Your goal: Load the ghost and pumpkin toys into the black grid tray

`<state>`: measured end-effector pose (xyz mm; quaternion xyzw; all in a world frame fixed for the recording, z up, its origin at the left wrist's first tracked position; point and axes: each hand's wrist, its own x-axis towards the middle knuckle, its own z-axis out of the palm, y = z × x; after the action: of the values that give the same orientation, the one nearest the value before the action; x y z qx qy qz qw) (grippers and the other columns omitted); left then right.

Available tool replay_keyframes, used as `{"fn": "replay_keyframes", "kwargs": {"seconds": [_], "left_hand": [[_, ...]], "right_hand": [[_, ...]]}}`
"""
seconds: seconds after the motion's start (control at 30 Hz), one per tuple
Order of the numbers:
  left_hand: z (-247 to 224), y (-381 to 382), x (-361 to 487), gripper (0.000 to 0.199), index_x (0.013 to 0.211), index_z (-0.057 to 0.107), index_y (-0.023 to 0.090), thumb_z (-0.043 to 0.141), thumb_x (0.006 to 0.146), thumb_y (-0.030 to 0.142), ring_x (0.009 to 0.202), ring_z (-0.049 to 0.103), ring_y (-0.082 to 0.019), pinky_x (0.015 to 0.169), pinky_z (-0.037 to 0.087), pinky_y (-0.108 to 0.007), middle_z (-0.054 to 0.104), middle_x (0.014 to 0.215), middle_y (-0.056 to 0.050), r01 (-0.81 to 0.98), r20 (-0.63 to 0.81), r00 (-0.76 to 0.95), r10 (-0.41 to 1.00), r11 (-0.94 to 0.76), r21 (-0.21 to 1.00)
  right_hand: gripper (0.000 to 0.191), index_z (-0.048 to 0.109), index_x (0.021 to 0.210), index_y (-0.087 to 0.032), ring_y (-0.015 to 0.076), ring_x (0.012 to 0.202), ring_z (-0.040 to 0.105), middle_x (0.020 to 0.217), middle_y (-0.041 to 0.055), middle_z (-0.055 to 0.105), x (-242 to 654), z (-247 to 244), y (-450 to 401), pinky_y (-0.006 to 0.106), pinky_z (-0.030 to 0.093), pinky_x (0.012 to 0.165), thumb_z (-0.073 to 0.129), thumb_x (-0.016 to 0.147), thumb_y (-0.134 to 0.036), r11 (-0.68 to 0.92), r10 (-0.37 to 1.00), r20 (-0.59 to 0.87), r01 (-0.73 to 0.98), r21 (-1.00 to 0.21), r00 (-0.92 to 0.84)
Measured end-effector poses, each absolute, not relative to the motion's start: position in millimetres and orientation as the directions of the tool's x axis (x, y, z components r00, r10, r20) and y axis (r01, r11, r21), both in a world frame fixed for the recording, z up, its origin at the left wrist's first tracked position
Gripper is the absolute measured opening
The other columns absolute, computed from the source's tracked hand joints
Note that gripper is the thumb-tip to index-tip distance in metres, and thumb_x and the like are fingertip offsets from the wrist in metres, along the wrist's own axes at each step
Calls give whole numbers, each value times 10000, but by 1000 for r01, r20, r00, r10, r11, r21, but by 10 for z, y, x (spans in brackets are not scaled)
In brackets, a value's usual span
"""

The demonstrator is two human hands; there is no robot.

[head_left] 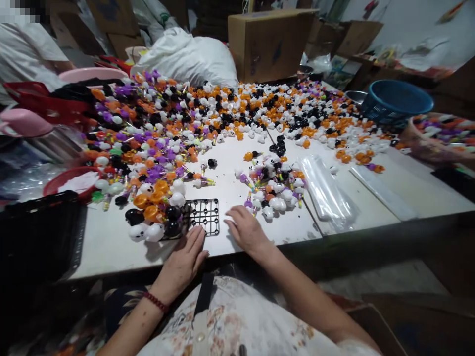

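A black grid rack (202, 217) lies near the front edge of the white table. Its left part carries several Halloween figures in orange (151, 212), white and black. My left hand (185, 259) rests at the rack's front side, fingers stretched out, holding nothing that I can see. Just right of the rack, my right hand (247, 230) hovers or rests on the tabletop with its fingers apart and nothing in them. Beyond it sits a small heap of loose figures (276, 190) with coloured stems.
A large pile of figures (222, 111) covers the back of the table. Clear plastic bags (326, 190) lie to the right. A red basin (52, 185) and black crate (40, 232) stand left, a blue basket (401, 101) back right. Another person's sleeve (31, 44) shows far left.
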<state>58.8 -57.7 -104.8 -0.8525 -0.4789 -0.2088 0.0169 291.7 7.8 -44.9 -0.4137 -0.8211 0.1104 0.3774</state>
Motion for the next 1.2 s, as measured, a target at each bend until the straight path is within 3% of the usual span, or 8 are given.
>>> {"fn": "replay_keyframes", "kwargs": {"seconds": [0.2,0.33,0.5,0.57,0.67,0.83,1.0,1.2], "left_hand": [[-1042,-330,627,515,1462,424,141,423,1015,395,1416,398,-260,1126,451,-420,440,1516,-99,844,361,395,845,-489,222],[-1035,-321,660,506,1459,428,148,443,1011,383,1420,392,-243,1139,435,-400,445,1513,-91,843,373,371,851,-477,249],[-1084,-396,739,459,1354,526,65,539,964,307,1270,531,-294,1059,480,-421,571,1371,-164,914,563,217,797,-368,169],[-1107,-408,762,396,1280,585,68,562,946,278,1187,576,-302,1026,493,-428,618,1298,-163,930,613,194,766,-343,135],[-1124,-416,773,338,1217,622,69,564,935,247,1106,610,-299,979,511,-428,647,1243,-161,932,636,208,743,-347,101],[-1153,-438,765,317,1191,627,63,563,929,229,1051,631,-292,913,540,-425,663,1200,-176,935,666,204,717,-345,85],[-1174,-452,764,301,1167,626,56,575,913,210,1047,633,-290,933,535,-415,667,1173,-176,939,708,190,680,-337,73],[-1155,-478,771,296,1137,627,36,581,905,214,1024,625,-293,892,540,-409,674,1107,-189,945,714,171,679,-318,76]], "right_hand": [[370,676,1193,-172,265,1061,508,1136,146,584,3628,-471,292,374,444,923,462,906,-78,328,905,358,913,-243,-230],[387,692,1206,-223,331,1171,419,1358,129,510,3537,-364,639,438,373,940,571,849,-132,375,924,91,926,-44,-370],[245,694,1043,-151,298,1082,480,1184,136,613,3362,-273,822,403,343,864,512,882,-113,463,885,-64,886,30,-460],[219,666,1022,-125,257,1009,515,1105,141,631,3298,-266,803,367,351,833,469,925,-130,465,885,18,882,-72,-465],[199,621,1052,-137,192,825,545,931,83,649,3127,-279,683,312,371,736,463,951,-205,385,919,100,821,-421,-380],[245,627,906,-160,121,636,506,825,24,668,2702,-402,415,264,401,628,499,900,-369,87,897,-82,355,-931,-434],[453,611,911,-146,77,569,441,859,44,691,2440,-527,306,230,329,556,684,737,-558,-197,828,-203,68,-978,-522],[519,618,928,-127,68,573,407,765,7,622,2356,-555,294,230,288,556,783,666,-543,-234,813,-191,-9,-972,-550]]}}
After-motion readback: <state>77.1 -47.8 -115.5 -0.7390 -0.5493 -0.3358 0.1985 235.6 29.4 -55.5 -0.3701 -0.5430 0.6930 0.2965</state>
